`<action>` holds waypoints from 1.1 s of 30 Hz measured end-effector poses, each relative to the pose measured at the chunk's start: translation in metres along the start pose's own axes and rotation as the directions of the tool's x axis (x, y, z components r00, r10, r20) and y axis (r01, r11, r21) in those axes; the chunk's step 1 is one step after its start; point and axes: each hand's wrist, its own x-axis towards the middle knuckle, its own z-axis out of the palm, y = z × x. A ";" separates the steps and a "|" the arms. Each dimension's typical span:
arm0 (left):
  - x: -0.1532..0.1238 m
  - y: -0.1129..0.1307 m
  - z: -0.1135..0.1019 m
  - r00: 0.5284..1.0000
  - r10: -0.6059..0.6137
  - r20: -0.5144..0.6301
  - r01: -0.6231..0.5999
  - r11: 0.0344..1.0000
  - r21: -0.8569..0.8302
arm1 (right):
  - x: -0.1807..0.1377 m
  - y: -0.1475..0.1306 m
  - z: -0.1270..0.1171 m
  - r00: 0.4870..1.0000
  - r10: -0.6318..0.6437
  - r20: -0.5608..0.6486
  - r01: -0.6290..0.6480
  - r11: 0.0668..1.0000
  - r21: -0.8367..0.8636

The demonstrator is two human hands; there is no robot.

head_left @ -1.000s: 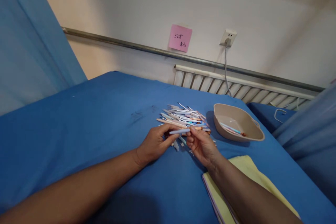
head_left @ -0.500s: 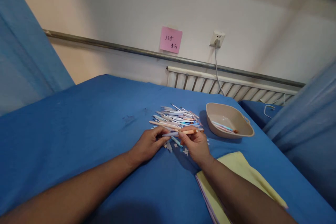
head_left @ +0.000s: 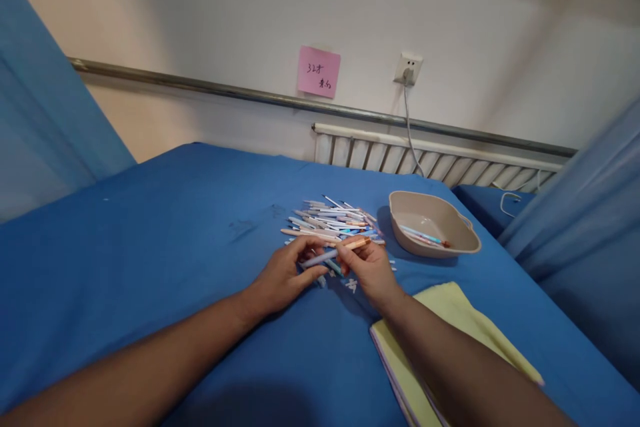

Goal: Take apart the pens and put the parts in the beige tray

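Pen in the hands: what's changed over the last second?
The pen has tilted, orange end up, pale-blue end down between the left hand's thumb and fingers. More orange shows beyond the grip of the right hand. The view has turned, shifting the scene leftward in the picture. The pile of pens, bowl and yellow cloth stayed put.
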 end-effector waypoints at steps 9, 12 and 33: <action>0.000 0.003 0.004 0.982 -0.131 0.134 0.161 0.958 -0.239 | -0.001 0.006 -0.002 0.998 0.045 0.040 -0.046 0.998 0.042; 0.000 0.005 0.005 0.990 -0.115 0.077 0.130 0.964 -0.234 | -0.001 0.009 -0.003 0.995 0.075 0.068 -0.077 0.996 0.041; 0.001 -0.002 0.003 0.921 -0.147 0.360 0.268 0.911 -0.313 | -0.001 0.007 -0.003 0.992 0.076 0.099 -0.079 0.997 0.028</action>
